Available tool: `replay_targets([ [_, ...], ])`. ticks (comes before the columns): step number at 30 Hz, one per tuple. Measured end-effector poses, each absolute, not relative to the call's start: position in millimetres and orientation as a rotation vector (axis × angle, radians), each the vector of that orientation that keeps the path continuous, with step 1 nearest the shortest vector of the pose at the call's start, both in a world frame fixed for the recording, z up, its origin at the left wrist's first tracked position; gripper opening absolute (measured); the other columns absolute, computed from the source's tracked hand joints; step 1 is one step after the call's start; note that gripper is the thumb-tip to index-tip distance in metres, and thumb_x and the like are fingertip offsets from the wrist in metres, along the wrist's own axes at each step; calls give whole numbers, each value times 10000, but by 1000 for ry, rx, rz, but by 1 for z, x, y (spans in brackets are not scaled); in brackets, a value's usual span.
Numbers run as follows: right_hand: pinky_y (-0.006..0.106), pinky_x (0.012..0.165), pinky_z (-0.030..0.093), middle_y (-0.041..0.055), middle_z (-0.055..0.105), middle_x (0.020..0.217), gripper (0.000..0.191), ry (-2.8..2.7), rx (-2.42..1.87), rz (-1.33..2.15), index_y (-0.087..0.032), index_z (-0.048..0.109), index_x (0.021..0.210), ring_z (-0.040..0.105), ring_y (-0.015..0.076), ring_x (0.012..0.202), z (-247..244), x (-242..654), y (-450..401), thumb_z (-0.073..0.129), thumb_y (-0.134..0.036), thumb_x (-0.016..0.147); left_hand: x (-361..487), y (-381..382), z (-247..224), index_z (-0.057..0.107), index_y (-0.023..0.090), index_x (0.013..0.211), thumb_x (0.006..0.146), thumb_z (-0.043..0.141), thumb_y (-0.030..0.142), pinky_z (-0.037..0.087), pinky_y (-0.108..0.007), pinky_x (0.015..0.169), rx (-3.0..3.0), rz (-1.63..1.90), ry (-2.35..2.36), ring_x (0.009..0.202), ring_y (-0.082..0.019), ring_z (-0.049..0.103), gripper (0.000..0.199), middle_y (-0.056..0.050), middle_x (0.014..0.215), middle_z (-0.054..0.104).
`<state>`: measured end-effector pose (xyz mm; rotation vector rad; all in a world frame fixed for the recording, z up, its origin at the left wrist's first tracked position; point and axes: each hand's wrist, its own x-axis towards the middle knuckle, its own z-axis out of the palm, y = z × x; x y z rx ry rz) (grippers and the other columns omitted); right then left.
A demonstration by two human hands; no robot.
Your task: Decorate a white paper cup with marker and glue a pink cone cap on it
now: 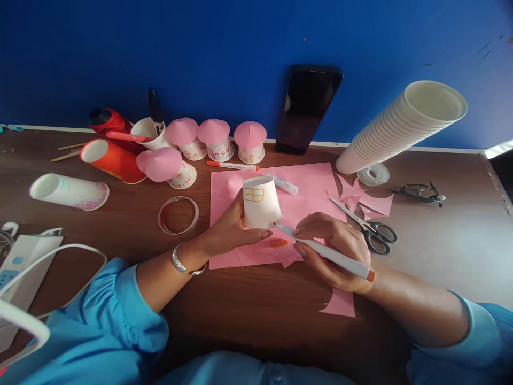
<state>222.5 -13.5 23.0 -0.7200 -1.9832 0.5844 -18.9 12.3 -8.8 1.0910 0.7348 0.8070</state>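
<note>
My left hand [230,227] is closed around a white paper cup [262,206], held upside down with its wide rim low. A yellow-brown window outline is drawn near its top. Between the fingers of my right hand [336,248] is a white marker pen [328,252] with an orange end, its tip at the cup's lower right edge. An orange pen cap [279,243] lies below the cup on a pink paper sheet [308,187]. A glue stick [284,184] rests behind the cup on that sheet.
Decorated cups with pink cone roofs [214,133] line the back left. Scissors [372,230], pink scraps [377,203] and a tall cup stack [396,128] are at right. A phone [306,109] leans on the blue wall. A tape roll [178,215] and power strip [30,262] lie left.
</note>
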Motion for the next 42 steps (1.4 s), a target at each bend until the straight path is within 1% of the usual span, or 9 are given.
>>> replay_targets([
  [2, 297, 595, 634, 27, 732, 819, 145, -1989, -721, 581, -208, 626, 1094, 736, 175, 706, 24, 222, -13, 655, -112, 989, -18, 13, -12, 597, 361, 1450, 835, 900, 252, 612, -337, 883, 1127, 842, 726, 1027, -195, 657, 694, -42, 1205, 683],
  [5, 301, 613, 644, 40, 738, 833, 147, -2006, -740, 580, -209, 617, 1104, 749, 181, 731, 26, 222, -13, 650, -115, 997, -17, 15, -16, 577, 342, 1452, 802, 923, 277, 601, -357, 917, 1156, 874, 745, 1058, -212, 665, 739, -56, 1250, 692],
  [12, 308, 635, 641, 48, 743, 849, 107, -2019, -764, 559, -218, 635, 1094, 752, 179, 745, 22, 223, -12, 653, -150, 1013, -19, 14, -14, 504, 309, 1521, 744, 950, 350, 584, -486, 1020, 1163, 805, 878, 1289, -343, 636, 897, -117, 1404, 666],
  [17, 300, 598, 619, 39, 731, 839, 116, -2009, -738, 575, -210, 648, 1095, 746, 178, 727, 22, 222, -12, 655, -138, 1003, -20, 14, -8, 487, 350, 1579, 808, 916, 327, 580, -447, 1027, 1176, 792, 835, 1237, -293, 640, 883, -105, 1439, 655],
  [24, 302, 596, 619, 46, 733, 851, 151, -2001, -730, 564, -202, 654, 1112, 751, 186, 736, 21, 223, -11, 666, -119, 986, -21, 13, -8, 501, 371, 1566, 841, 897, 277, 621, -374, 922, 1147, 787, 773, 1110, -232, 659, 832, -95, 1423, 670],
  [30, 316, 598, 628, 42, 734, 858, 188, -2003, -740, 567, -219, 655, 1130, 752, 192, 740, 21, 222, -11, 665, -105, 981, -19, 13, -2, 569, 365, 1506, 860, 881, 274, 648, -373, 895, 1136, 780, 743, 1074, -227, 680, 723, -89, 1399, 681],
  [35, 313, 604, 635, 50, 734, 862, 172, -2004, -738, 566, -214, 651, 1128, 751, 188, 742, 22, 222, -12, 661, -114, 988, -16, 15, 1, 585, 335, 1488, 859, 883, 313, 644, -360, 873, 1152, 784, 748, 1024, -214, 668, 696, -97, 1334, 707],
  [40, 311, 597, 636, 48, 733, 861, 169, -2017, -735, 567, -215, 662, 1124, 756, 191, 743, 23, 222, -11, 662, -114, 988, -24, 14, -14, 622, 317, 1445, 852, 889, 259, 619, -358, 913, 1186, 806, 740, 1087, -238, 682, 653, -75, 1196, 740],
  [42, 310, 597, 635, 50, 734, 860, 165, -2016, -736, 568, -212, 665, 1120, 756, 191, 742, 23, 222, -11, 661, -113, 989, -27, 14, -19, 632, 313, 1433, 851, 889, 241, 611, -356, 924, 1194, 816, 738, 1102, -240, 686, 640, -76, 1200, 745],
])
